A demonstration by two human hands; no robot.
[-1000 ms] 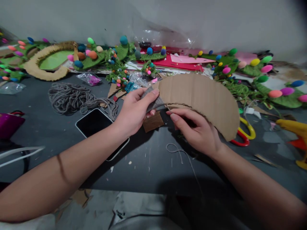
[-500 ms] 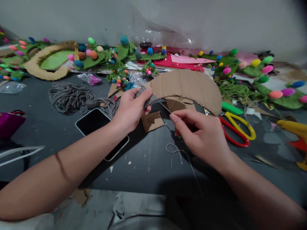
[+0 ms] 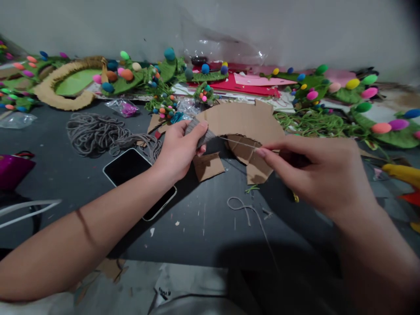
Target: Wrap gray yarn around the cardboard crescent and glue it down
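Observation:
My left hand (image 3: 179, 148) is closed round one end of a curved cardboard piece (image 3: 243, 116). That end is wrapped in grey yarn (image 3: 194, 127), with my thumb pressed on the wraps. A thin strand (image 3: 241, 142) runs taut from the wraps across the cardboard's inner edge to my right hand (image 3: 315, 170), whose thumb and index finger pinch it. The far right end of the cardboard is hidden behind that hand. Under my hands on the table lies a loose loop of grey yarn (image 3: 239, 205), near a small cardboard square (image 3: 209, 167).
A heap of grey yarn (image 3: 95, 133) and a phone (image 3: 126, 168) lie to the left. Along the back are felt leaves with coloured balls (image 3: 127, 74), a tan wrapped ring (image 3: 62, 103) and red sheets (image 3: 243, 87). A yellow glue gun (image 3: 402, 175) sits at the right.
My right hand has moved right, drawing the strand out longer, and now covers the scissors. The cardboard's free end has shifted, its angle changed. My left hand has stayed in place.

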